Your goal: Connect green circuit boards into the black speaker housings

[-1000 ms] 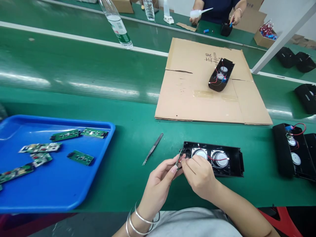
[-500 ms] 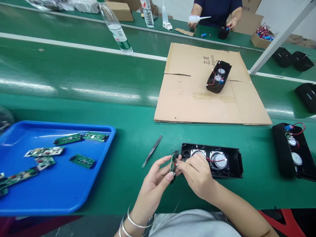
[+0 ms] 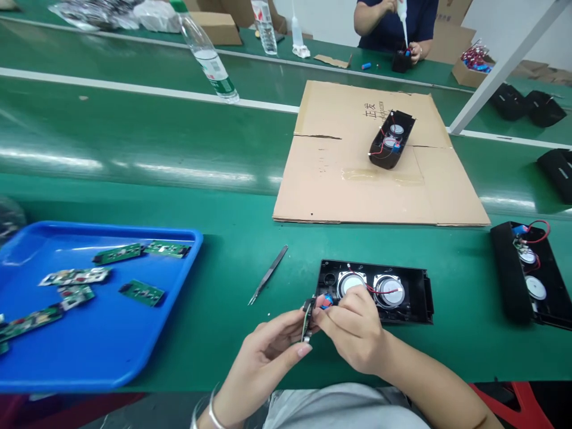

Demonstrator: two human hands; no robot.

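Note:
My left hand (image 3: 272,351) grips a small green circuit board (image 3: 307,322) by its edges, the board turned nearly edge-on. The fingertips of my right hand (image 3: 355,328) are pinched together at the board's right side; what they hold is too small to make out. A blue part (image 3: 327,301) shows just beside those fingertips. Behind my right hand lies an open black speaker housing (image 3: 415,298) with two round white speakers and red wires, partly covered by the hand. Metal tweezers (image 3: 269,275) rest on the green table to the left of the housing.
A blue tray (image 3: 111,351) with several circuit boards is at the left. Flat cardboard (image 3: 313,190) bears another open housing (image 3: 392,140). A third housing (image 3: 504,274) stands at the right. Across the table, a person's hands (image 3: 417,52) work on a black part below a bottle (image 3: 214,68) and others.
My left hand has moved slightly down and left, turning the board more edge-on. The blue part has come into view. Across the table, the person has raised the white nozzle bottle over the black part.

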